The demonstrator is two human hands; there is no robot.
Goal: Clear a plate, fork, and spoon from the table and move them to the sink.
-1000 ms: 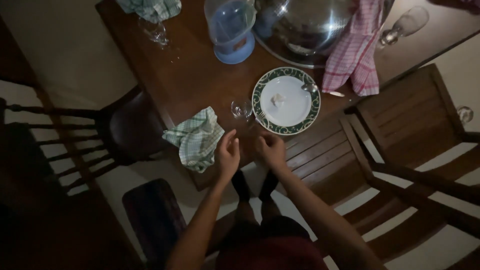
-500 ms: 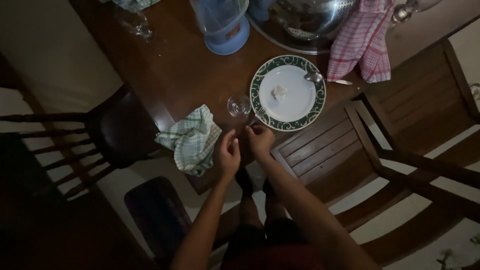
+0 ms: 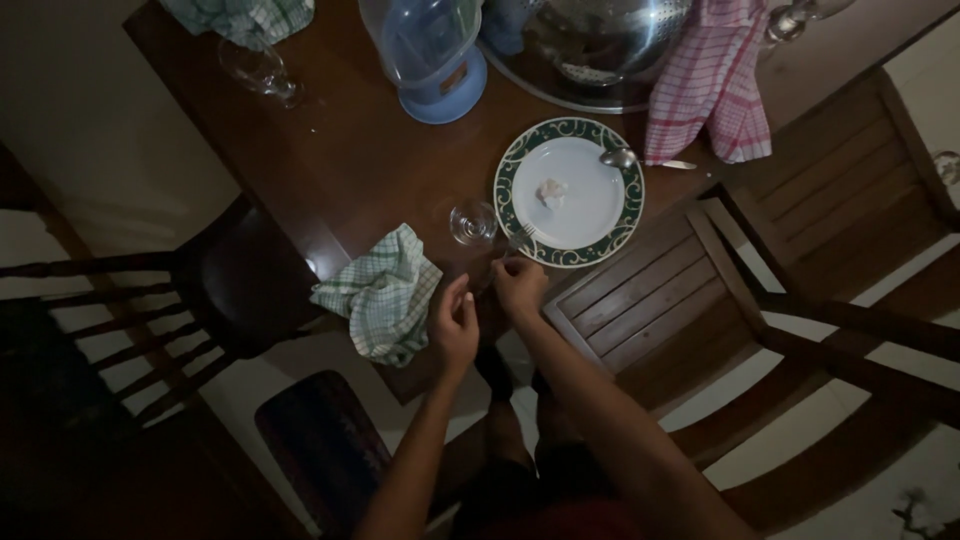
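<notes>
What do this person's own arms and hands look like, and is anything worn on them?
Both forearms are bare: no sleeves reach into view, and I see no gloves. The left hand and right hand look slim, with no watch, bracelet or ring that I can make out, though the dim light could hide small things. Lower down, dark reddish clothing shows at the body.

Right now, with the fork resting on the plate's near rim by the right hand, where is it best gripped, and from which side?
Probably by the handle end, from the person's side. The fork lies with its tines on the plate rim and its handle pointing back towards the right hand, whose fingers are already at it. The small glass crowds the left.
</notes>
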